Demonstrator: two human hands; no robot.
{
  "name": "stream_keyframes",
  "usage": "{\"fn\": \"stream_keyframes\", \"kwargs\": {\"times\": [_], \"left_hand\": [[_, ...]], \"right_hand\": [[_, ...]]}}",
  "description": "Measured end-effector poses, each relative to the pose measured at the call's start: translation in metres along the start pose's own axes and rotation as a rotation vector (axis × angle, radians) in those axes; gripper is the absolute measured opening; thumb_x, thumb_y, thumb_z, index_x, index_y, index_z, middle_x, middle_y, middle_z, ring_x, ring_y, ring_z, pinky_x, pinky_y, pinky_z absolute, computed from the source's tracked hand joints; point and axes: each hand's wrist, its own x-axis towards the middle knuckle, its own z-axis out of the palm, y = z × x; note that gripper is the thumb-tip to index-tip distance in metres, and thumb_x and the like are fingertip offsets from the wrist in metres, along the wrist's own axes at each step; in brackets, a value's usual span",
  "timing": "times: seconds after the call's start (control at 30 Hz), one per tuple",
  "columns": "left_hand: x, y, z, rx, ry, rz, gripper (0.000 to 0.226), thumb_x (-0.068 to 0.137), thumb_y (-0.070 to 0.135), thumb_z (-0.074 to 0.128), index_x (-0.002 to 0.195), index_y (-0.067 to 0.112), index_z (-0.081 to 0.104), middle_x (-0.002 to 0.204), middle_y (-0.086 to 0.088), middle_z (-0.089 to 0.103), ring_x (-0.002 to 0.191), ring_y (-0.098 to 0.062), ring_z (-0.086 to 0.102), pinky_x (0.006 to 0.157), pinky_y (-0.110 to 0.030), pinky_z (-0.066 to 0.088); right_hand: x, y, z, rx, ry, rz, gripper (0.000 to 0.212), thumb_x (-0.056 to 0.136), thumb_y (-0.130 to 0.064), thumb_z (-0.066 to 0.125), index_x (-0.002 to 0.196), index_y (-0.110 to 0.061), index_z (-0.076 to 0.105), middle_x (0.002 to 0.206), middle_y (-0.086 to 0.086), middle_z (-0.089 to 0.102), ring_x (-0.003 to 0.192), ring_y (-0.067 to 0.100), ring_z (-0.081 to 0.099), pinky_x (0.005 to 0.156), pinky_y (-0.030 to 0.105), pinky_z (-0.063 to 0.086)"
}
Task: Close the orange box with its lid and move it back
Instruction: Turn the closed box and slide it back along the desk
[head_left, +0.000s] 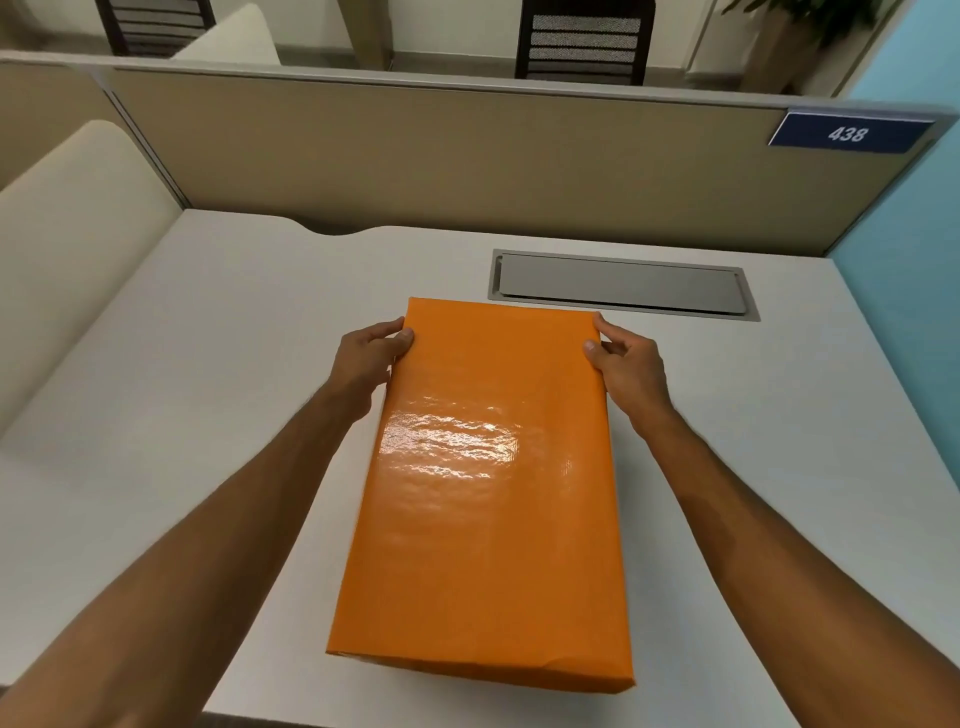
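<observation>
My view from the head camera: two bare forearms enter from the lower corners, uncovered as far as the frame edge, with no sleeve, cuff or glove over them. Left hand (366, 358) and right hand (626, 364): both bare, nails short and unpainted where I can see them. I see no watch, ring or band on either wrist or on the visible fingers.

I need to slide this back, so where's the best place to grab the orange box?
Grip the orange box by its two long sides near the far corners, one hand from each side, as the left hand and right hand do; it looks too wide for one.
</observation>
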Motion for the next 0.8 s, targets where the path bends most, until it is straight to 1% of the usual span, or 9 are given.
{"fn": "stream_keyframes", "kwargs": {"times": [0.1, 0.13, 0.27, 0.33, 0.4, 0.5, 0.6, 0.7, 0.8], "left_hand": [[-0.001, 0.001, -0.001, 0.005, -0.011, 0.003, 0.049, 0.094, 0.031, 0.061, 0.141, 0.015, 0.054, 0.142, -0.01, 0.057, 0.127, -0.035, 0.055, 0.107, -0.06, 0.04], [-0.002, 0.002, -0.001, 0.011, -0.017, 0.001, 0.05, 0.094, 0.031, 0.061, 0.141, 0.015, 0.054, 0.142, -0.01, 0.057, 0.127, -0.036, 0.054, 0.107, -0.06, 0.04], [-0.009, 0.003, -0.006, 0.037, -0.047, -0.013, 0.053, 0.094, 0.036, 0.06, 0.144, 0.02, 0.05, 0.146, -0.009, 0.053, 0.131, -0.036, 0.051, 0.108, -0.061, 0.039], [-0.018, -0.001, -0.009, 0.048, -0.058, -0.021, 0.055, 0.095, 0.036, 0.059, 0.145, 0.02, 0.048, 0.146, -0.009, 0.052, 0.132, -0.036, 0.05, 0.108, -0.06, 0.039], [-0.034, -0.007, -0.013, 0.072, -0.07, -0.012, 0.055, 0.095, 0.035, 0.059, 0.146, 0.019, 0.046, 0.141, -0.007, 0.056, 0.129, -0.034, 0.053, 0.108, -0.059, 0.04], [-0.065, -0.021, -0.024, 0.114, -0.107, 0.023, 0.053, 0.095, 0.033, 0.059, 0.145, 0.019, 0.046, 0.127, -0.003, 0.062, 0.12, -0.03, 0.059, 0.106, -0.056, 0.043], [-0.096, -0.039, -0.038, 0.115, -0.15, 0.065, 0.052, 0.094, 0.035, 0.061, 0.142, 0.022, 0.05, 0.125, -0.003, 0.067, 0.116, -0.027, 0.063, 0.102, -0.052, 0.046], [-0.124, -0.053, -0.046, 0.078, -0.148, 0.092, 0.048, 0.093, 0.033, 0.061, 0.139, 0.022, 0.054, 0.122, -0.001, 0.067, 0.112, -0.023, 0.064, 0.095, -0.043, 0.05], [-0.148, -0.066, -0.051, 0.04, -0.135, 0.094, 0.048, 0.093, 0.03, 0.063, 0.139, 0.021, 0.054, 0.123, -0.003, 0.067, 0.11, -0.021, 0.065, 0.094, -0.043, 0.052]], "right_hand": [[-0.002, -0.002, 0.0, -0.011, -0.005, 0.002, 0.052, 0.099, -0.028, 0.056, 0.149, -0.021, 0.043, 0.139, 0.01, 0.06, 0.103, 0.017, 0.06, 0.088, 0.034, 0.051], [-0.004, -0.003, 0.0, -0.02, -0.013, 0.007, 0.053, 0.1, -0.029, 0.054, 0.15, -0.023, 0.041, 0.139, 0.01, 0.059, 0.101, 0.015, 0.059, 0.088, 0.034, 0.051], [-0.014, -0.005, -0.003, -0.022, -0.084, 0.024, 0.059, 0.1, -0.04, 0.05, 0.154, -0.031, 0.03, 0.14, 0.011, 0.058, 0.115, 0.026, 0.062, 0.095, 0.045, 0.052], [-0.025, -0.002, -0.005, 0.005, -0.085, 0.045, 0.061, 0.099, -0.042, 0.052, 0.155, -0.031, 0.029, 0.139, 0.011, 0.059, 0.118, 0.029, 0.062, 0.096, 0.048, 0.052], [-0.04, 0.004, -0.008, 0.038, -0.08, 0.071, 0.06, 0.098, -0.041, 0.053, 0.154, -0.028, 0.033, 0.138, 0.011, 0.06, 0.117, 0.029, 0.063, 0.097, 0.049, 0.052], [-0.068, 0.017, -0.012, 0.08, -0.085, 0.094, 0.056, 0.097, -0.039, 0.056, 0.149, -0.025, 0.042, 0.136, 0.01, 0.062, 0.114, 0.025, 0.063, 0.097, 0.049, 0.053], [-0.098, 0.029, -0.016, 0.134, -0.066, 0.114, 0.053, 0.095, -0.04, 0.06, 0.145, -0.025, 0.05, 0.136, 0.006, 0.062, 0.118, 0.024, 0.062, 0.098, 0.052, 0.052], [-0.129, 0.037, -0.02, 0.18, -0.044, 0.122, 0.052, 0.094, -0.039, 0.062, 0.143, -0.023, 0.054, 0.136, 0.003, 0.063, 0.12, 0.024, 0.062, 0.098, 0.053, 0.053], [-0.159, 0.043, -0.022, 0.232, -0.026, 0.138, 0.05, 0.094, -0.036, 0.063, 0.141, -0.02, 0.056, 0.135, 0.004, 0.063, 0.119, 0.024, 0.062, 0.097, 0.052, 0.053]]}}
